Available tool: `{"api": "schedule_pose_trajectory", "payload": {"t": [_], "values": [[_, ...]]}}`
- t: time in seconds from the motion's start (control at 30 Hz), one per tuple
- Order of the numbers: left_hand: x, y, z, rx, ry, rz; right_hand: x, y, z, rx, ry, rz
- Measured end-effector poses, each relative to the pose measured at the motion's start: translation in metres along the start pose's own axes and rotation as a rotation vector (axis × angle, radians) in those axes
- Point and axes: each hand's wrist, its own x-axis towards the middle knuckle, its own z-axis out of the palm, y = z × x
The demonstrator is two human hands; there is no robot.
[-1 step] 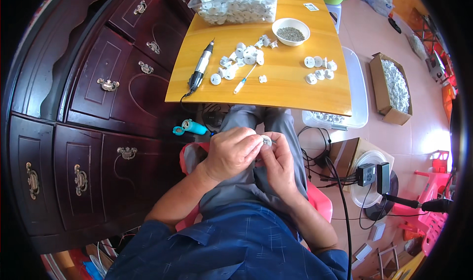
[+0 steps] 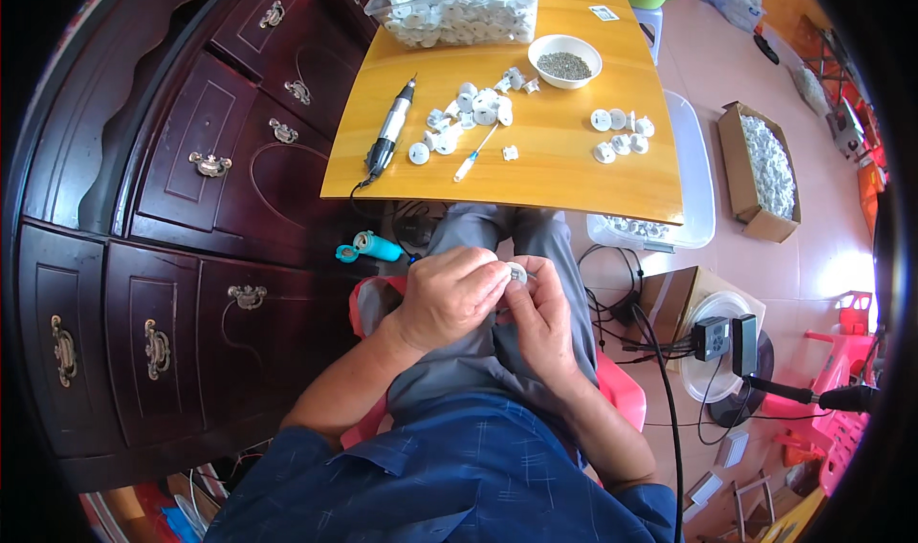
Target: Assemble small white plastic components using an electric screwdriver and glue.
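Above my lap, just off the table's near edge, both hands meet at one small round white plastic part [image 2: 517, 272] with dark slots in its face. My right hand [image 2: 545, 315] pinches its rim between thumb and fingers. My left hand [image 2: 448, 293] is closed, fingertips pressed together against the part's left side; whether something small is in them is hidden. On the table [image 2: 564, 175], a loose pile of similar white plastic parts [image 2: 466, 113] lies in the middle, with a thin screwdriver [image 2: 475, 156] beside it. A smaller group of assembled round parts [image 2: 622, 137] sits at the right.
An electric screwdriver [image 2: 392, 127] lies at the table's left, its cable hanging over the edge. Behind stand a white bowl [image 2: 591, 57] of small screws and a clear bin [image 2: 459, 32] heaped with white parts. Dark drawers [image 2: 191, 161] flank my left; a cardboard box [image 2: 755, 175] stands right.
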Motion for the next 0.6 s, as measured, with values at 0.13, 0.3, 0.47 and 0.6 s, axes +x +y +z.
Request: {"api": "schedule_pose_trajectory", "payload": {"t": [0.13, 0.3, 0.47, 0.6], "values": [[0.0, -0.002, -0.003, 0.06, -0.074, 0.05, -0.001, -0.004, 0.001, -0.089, 0.014, -0.001], [-0.007, -0.004, -0.002, -0.46, -0.107, -0.431, -0.003, -0.007, 0.003, -0.146, -0.036, 0.02], [-0.022, -0.015, -0.001, -0.998, -0.165, -0.825, -0.005, -0.008, 0.005, -0.26, -0.032, 0.002], [-0.026, -0.018, -0.002, -0.998, -0.195, -0.808, -0.006, -0.008, 0.005, -0.345, -0.056, -0.019]]}}
